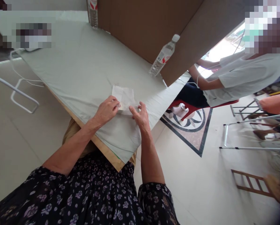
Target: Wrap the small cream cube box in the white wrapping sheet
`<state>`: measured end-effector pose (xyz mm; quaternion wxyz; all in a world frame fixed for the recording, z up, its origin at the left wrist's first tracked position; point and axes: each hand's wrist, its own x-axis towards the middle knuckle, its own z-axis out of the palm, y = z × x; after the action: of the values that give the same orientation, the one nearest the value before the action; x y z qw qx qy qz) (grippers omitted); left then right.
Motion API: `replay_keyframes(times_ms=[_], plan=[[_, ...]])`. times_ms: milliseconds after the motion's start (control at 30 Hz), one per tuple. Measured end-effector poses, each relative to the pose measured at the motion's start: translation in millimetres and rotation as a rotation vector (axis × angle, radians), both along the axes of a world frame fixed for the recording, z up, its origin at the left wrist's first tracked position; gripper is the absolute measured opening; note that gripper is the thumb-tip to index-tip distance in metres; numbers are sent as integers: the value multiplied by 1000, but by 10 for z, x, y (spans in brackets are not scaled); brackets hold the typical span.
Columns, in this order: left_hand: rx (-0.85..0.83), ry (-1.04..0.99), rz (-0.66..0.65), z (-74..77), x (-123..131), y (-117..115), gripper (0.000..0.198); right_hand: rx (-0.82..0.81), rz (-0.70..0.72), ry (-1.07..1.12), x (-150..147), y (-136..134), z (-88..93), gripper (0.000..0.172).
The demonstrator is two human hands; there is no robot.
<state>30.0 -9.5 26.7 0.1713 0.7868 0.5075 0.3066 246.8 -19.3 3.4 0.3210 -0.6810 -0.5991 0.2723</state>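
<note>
L hand [107,109] bunched at near edge (grip unclear), R hand [140,115] spread, thin white sheet [125,94] btwn & beyond them

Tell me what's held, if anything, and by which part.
The left hand is at the near left part of the thin white sheet, the right hand at its near right part; whether either grips it cannot be told.

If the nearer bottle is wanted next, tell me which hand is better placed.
Probably the right hand: it is nearer the bottle, with thumb and fingers spread. The left hand is farther, its fingertips at the pale sheet.
</note>
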Motion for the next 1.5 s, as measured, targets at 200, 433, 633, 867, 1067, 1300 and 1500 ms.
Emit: replay_keyframes(times_ms=[200, 433, 633, 867, 1067, 1300, 1500], plan=[[2, 13, 1, 5, 5, 10, 25, -198, 21, 127, 38, 272, 74, 68], [-1, 26, 0, 0, 4, 22, 23, -179, -18, 489, 0, 149, 114, 63], [-22, 50, 4, 19, 9, 33, 24, 40, 109, 544, -230, 111, 203, 62], [-44, 25, -28, -9, -27, 91, 20, 144, 214, 316, -580, 198, 210, 53], [-85, -54, 6, -13, -9, 85, 24, 139, 252, 188, -603, 125, 246, 54], [-88, -219, 64, -64, -36, 52, 38, 135, 349, -40, -576, -3, 340, 55], [-84, -276, 183, -39, -8, 63, 25, 133, 388, -154, -571, -25, 317, 62]])
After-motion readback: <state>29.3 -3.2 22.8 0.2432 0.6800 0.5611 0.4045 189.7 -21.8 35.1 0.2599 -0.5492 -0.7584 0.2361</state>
